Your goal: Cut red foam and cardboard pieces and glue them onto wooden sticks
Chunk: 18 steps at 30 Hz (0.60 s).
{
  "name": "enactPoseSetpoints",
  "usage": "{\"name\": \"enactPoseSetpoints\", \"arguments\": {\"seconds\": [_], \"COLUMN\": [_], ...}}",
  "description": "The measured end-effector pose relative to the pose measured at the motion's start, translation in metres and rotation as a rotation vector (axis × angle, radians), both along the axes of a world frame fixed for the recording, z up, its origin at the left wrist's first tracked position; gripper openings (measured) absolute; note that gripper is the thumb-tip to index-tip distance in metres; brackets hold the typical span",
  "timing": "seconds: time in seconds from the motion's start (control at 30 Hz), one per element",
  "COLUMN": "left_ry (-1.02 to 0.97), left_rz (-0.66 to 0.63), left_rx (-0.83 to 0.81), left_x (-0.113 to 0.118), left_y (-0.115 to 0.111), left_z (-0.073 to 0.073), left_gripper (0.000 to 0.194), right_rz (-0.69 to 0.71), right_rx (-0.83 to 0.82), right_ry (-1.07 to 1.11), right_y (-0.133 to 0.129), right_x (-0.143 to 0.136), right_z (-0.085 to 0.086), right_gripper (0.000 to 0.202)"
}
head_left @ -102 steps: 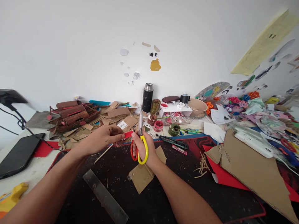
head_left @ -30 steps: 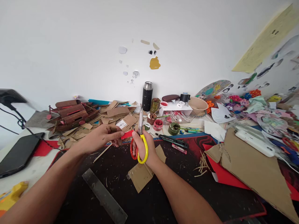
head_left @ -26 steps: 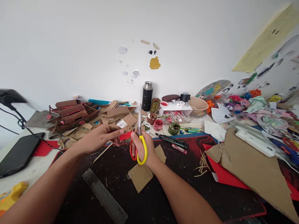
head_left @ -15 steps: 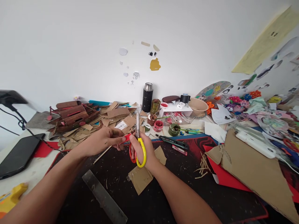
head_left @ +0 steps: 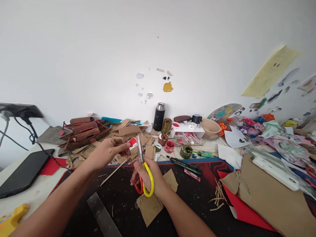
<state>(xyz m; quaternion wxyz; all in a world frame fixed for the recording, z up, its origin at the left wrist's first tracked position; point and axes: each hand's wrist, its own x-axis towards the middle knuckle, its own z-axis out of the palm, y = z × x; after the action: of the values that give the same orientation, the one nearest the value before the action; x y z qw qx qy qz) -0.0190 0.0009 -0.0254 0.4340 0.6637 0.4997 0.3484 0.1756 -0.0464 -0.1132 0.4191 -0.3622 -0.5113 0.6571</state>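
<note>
My left hand (head_left: 111, 149) pinches a small red piece (head_left: 132, 142) with fine lines on it, between thumb and fingertips. In my right hand (head_left: 145, 172) is a pair of scissors (head_left: 148, 179) with one yellow and one red handle, blades pointing up and away from me. The blades stand just to the right of the red piece, and I cannot tell whether they touch it. Under my right wrist lies a piece of brown cardboard (head_left: 149, 209) on the dark mat (head_left: 187, 204). A thin stick (head_left: 113, 172) rests below my left hand.
A clear ruler (head_left: 103, 214) lies on the mat. Behind my hands are cardboard scraps (head_left: 128, 131), a brown model boat (head_left: 85, 131), a black flask (head_left: 159, 117) and open paint jars (head_left: 169, 146). A utility knife (head_left: 186, 165) and a large cardboard sheet (head_left: 269, 197) are to the right.
The view has tilted up, so the scene sits lower. My right hand and the scissors have drawn down slightly from the red piece, which now shows more between my left fingers.
</note>
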Motion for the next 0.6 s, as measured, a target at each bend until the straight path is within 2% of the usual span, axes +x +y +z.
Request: {"name": "enactPoseSetpoints", "arguments": {"seconds": [0.2, 0.33, 0.43, 0.6], "left_ry": [-0.067, -0.102, -0.063, 0.040], "left_rz": [0.019, 0.039, 0.010, -0.147], "left_rx": [0.041, 0.022, 0.001, -0.009], "left_x": [-0.002, -0.001, -0.001, 0.002], "left_y": [-0.001, -0.002, -0.002, -0.003], "left_z": [0.004, 0.007, 0.008, 0.005], "left_gripper": [0.053, 0.052, 0.052, 0.047], "right_rz": [0.058, 0.073, -0.003, -0.157], "right_rx": [-0.003, 0.011, -0.035, -0.041], "right_ry": [0.016, -0.009, -0.045, 0.009], "right_y": [0.002, 0.001, 0.000, 0.003], "right_x": [-0.003, -0.005, -0.005, 0.002], "right_z": [-0.004, -0.007, -0.005, 0.005], "right_gripper": [0.096, 0.093, 0.085, 0.078]}}
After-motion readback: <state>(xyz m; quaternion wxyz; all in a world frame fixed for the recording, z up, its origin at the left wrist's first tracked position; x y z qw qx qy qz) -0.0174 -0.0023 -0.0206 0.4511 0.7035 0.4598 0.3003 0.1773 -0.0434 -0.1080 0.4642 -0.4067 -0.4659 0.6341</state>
